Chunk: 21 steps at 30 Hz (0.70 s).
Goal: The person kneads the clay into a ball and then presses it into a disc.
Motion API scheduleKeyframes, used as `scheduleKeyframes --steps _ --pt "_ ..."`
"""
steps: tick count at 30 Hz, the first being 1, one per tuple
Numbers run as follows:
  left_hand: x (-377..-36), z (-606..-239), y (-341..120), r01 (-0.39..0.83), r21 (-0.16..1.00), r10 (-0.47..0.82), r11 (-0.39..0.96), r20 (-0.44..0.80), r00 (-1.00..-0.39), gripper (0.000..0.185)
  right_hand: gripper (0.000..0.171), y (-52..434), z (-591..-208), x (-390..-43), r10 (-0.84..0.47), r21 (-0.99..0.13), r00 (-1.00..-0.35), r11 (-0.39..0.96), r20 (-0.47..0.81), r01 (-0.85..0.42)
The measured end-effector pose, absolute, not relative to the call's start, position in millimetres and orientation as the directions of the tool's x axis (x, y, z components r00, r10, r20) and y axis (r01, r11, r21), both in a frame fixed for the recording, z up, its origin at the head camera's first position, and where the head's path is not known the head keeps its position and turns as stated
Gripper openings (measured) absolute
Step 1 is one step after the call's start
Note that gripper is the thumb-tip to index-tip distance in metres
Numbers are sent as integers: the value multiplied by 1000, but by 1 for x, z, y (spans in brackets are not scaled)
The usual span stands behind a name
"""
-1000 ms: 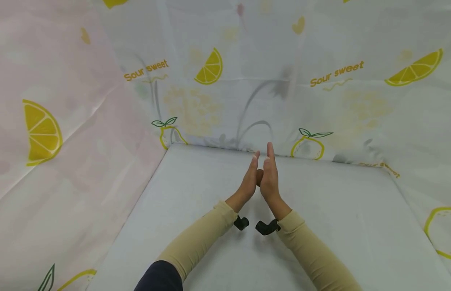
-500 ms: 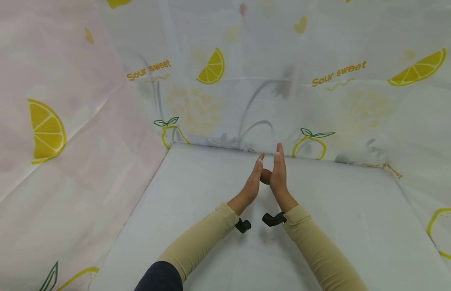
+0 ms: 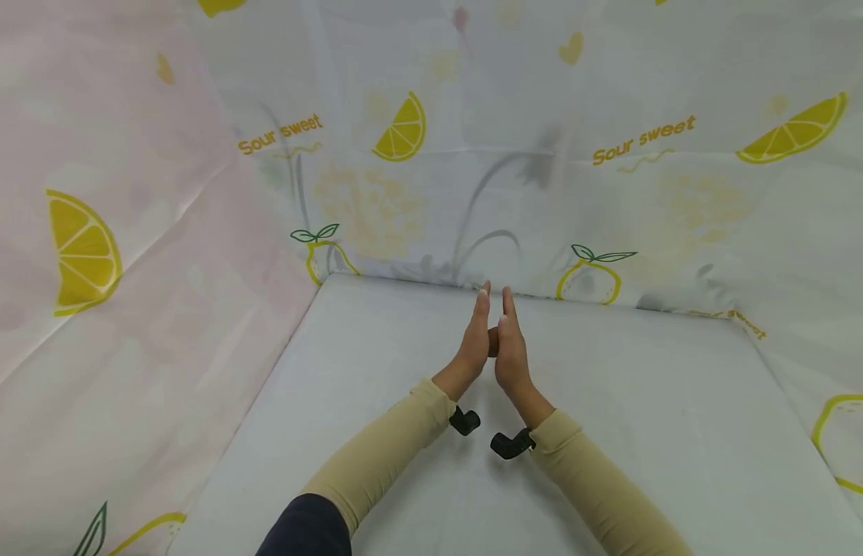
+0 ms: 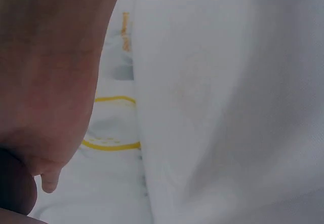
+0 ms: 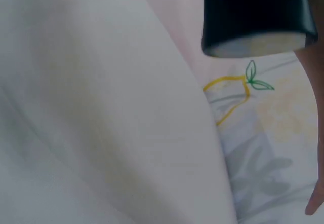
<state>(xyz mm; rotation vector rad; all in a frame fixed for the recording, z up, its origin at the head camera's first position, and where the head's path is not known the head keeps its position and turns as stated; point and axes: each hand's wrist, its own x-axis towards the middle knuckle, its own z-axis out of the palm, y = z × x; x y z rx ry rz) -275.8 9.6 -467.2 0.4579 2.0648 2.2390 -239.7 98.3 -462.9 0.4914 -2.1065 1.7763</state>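
Note:
Between the two upright palms sits a brown roundish lump (image 3: pixel 493 342), mostly covered by the hands in the head view. My left hand (image 3: pixel 471 347) presses it from the left with straight fingers pointing forward. From the other side my right hand (image 3: pixel 512 355) presses against it, its fingers straight too. Both hands are over the white tabletop. In the left wrist view the dark lump (image 4: pixel 16 186) shows at the lower left corner, below the large, close right hand (image 4: pixel 45 82). Only a strip of a hand (image 5: pixel 316 198) appears at the right edge of the right wrist view.
A white-covered table (image 3: pixel 647 432) lies beneath the arms. Cloth printed with lemons (image 3: pixel 588 282) rises behind it, and a pinkish cloth side (image 3: pixel 146 332) stands at the left. A black wrist camera (image 3: pixel 512 445) juts inward from the right wrist, another (image 3: pixel 464 421) from the left.
Half a second ago the right hand was farther forward and right, with more of the lump showing. Now it has slid back toward the body, while the left has shifted slightly forward.

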Motion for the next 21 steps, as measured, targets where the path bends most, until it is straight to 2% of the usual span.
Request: scheduleKeyframes --steps 7,14,16,21 --pt "-276 -467 9 106 989 210 -103 126 -970 69 55 95 -482 -248 -34 -793 -815 214 578 -571" --pt "-277 -474 7 100 991 217 -84 116 -969 74 59 97 -468 -253 -53 -704 -736 250 675 -664" --pt "-276 -477 8 119 990 252 -77 135 -958 73 59 99 -463 -256 -52 -710 -740 245 670 -660" --pt "-271 -480 10 167 985 326 -38 170 -930 71 55 104 -433 -250 -49 -785 -807 202 589 -586"
